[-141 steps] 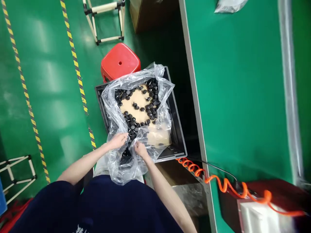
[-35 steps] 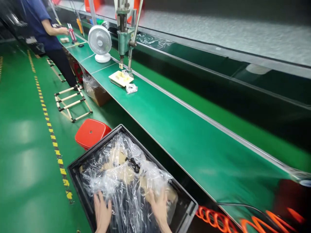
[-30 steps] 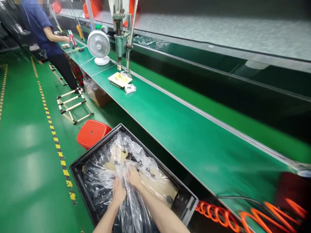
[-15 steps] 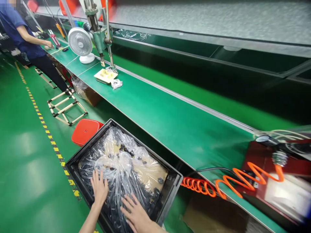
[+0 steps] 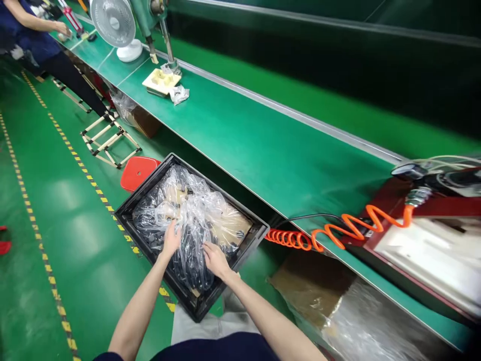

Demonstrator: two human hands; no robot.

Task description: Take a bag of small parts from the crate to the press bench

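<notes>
Both hands rest on a clear plastic bag (image 5: 195, 220) that lies in a black crate (image 5: 251, 244) on the green floor, just beside the front edge of the long green bench (image 5: 263, 145). The left hand (image 5: 171, 239) presses its spread fingers onto the film near the crate's near-left wall, while the right hand (image 5: 215, 258) lies on the film towards the near corner, fingers curled loosely; whether either one pinches the plastic cannot be told. The bag is crumpled and gathered towards its middle, so it covers the small black parts (image 5: 152, 235) and the tan cardboard (image 5: 229, 228) beneath, which likely keeps them from spilling. The crate sits low beside the person's knees, within easy reach of both arms. A red stool (image 5: 137, 172) stands at its far corner. An orange coiled hose (image 5: 323, 235) hangs along the bench's front edge. Farther along the bench stand a fan (image 5: 114, 22) and a press (image 5: 152, 15), where another person (image 5: 33, 35) works.
</notes>
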